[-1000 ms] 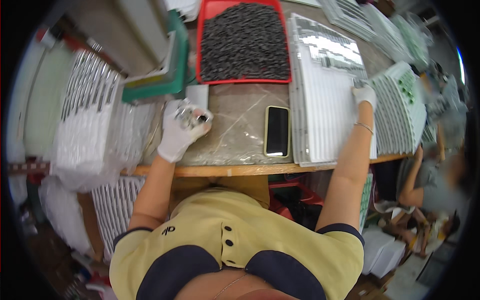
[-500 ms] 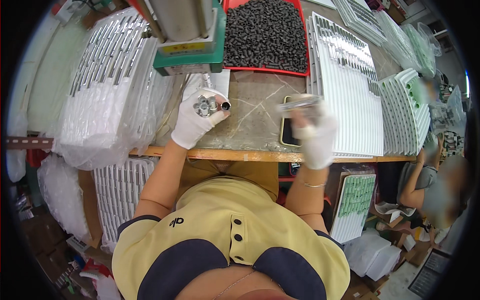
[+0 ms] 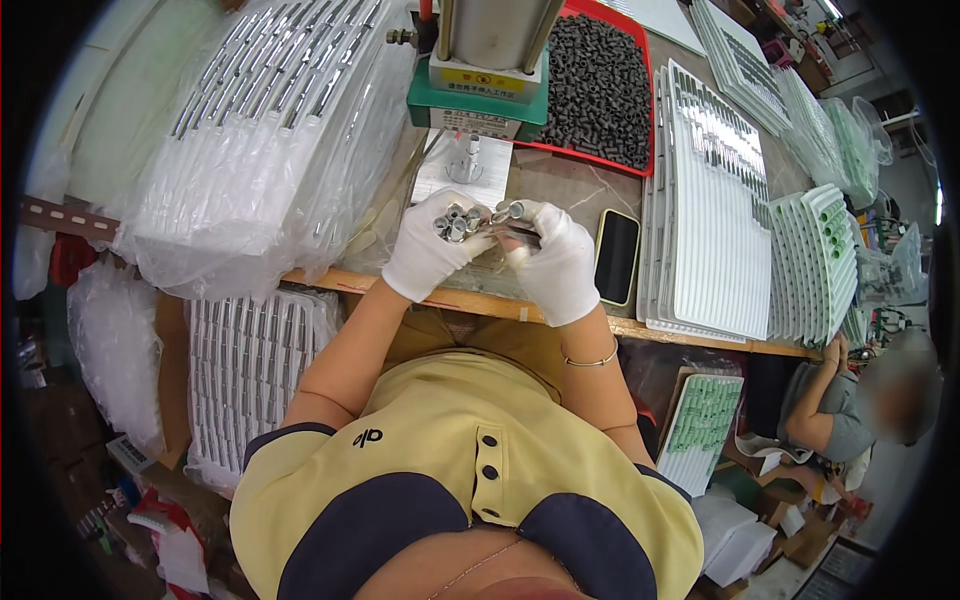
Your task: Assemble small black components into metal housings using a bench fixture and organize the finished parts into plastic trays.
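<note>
The metal tubes [image 3: 458,222] sit at the centre of my reach, in front of my body and over the near part of the bench [image 3: 590,185]. My left hand [image 3: 430,254] has its grip closed around a bunch, open ends facing up. My right hand [image 3: 558,266], at three o'clock from it, is also clamped on tubes, fingers pinched close; I cannot tell how many. The two grips meet or nearly meet between the bunches.

I judge it best to hold the left bunch firm but unsqueezed, ends level, so that none slides out through the palm. The right fingertips do well to pinch each tube near its end, without scraping one polished wall on another.

At twelve o'clock, just beyond my fingers, lies a metal plate [image 3: 490,184] with a shiny upright post under the green-headed press [image 3: 482,98]; knuckles should mind that edge. Between one and two o'clock stands the red tray [image 3: 650,120] of black pieces [image 3: 598,85], its near rim a lip to clear. Bench top shows between that rim and my right hand, which gives some room for lifting. The phone [image 3: 617,257], just past three, is near my right hand; beyond it lies the white ribbed tray [image 3: 715,285]. Toward nine, plastic-wrapped trays [image 3: 235,190] crowd the left side. The wooden front edge [image 3: 462,302] runs below my wrists at six.
</note>
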Demonstrator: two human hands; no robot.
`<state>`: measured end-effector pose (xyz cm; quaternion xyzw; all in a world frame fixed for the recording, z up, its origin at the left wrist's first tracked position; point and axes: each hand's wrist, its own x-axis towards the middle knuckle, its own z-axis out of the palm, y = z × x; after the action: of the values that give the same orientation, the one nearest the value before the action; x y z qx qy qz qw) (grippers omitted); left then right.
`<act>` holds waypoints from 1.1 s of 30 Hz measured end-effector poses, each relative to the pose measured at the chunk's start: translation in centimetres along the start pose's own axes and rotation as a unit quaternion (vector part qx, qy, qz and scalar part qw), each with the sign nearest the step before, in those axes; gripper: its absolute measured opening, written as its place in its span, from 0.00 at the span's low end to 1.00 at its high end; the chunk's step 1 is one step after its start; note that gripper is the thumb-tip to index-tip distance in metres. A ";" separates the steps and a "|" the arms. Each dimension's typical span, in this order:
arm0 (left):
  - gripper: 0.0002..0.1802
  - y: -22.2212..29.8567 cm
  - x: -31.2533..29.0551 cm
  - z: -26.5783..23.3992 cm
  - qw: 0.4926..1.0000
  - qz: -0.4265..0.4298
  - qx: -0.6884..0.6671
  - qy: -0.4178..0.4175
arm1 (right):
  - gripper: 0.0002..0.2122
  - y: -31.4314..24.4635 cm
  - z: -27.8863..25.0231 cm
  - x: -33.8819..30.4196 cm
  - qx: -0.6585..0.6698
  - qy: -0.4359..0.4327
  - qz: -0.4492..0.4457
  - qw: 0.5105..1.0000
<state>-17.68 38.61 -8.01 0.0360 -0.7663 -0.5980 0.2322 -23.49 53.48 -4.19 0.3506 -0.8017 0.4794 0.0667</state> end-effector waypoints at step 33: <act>0.13 -2.8 -0.7 -7.1 0.967 -0.168 -0.192 0.015 | 0.14 3.5 6.6 8.5 -0.219 -0.203 0.201 0.933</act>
<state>-14.86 31.68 -9.57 0.1274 -0.6168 -0.7636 0.1423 -30.44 44.87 -6.48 0.2485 -0.9370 0.2140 -0.1200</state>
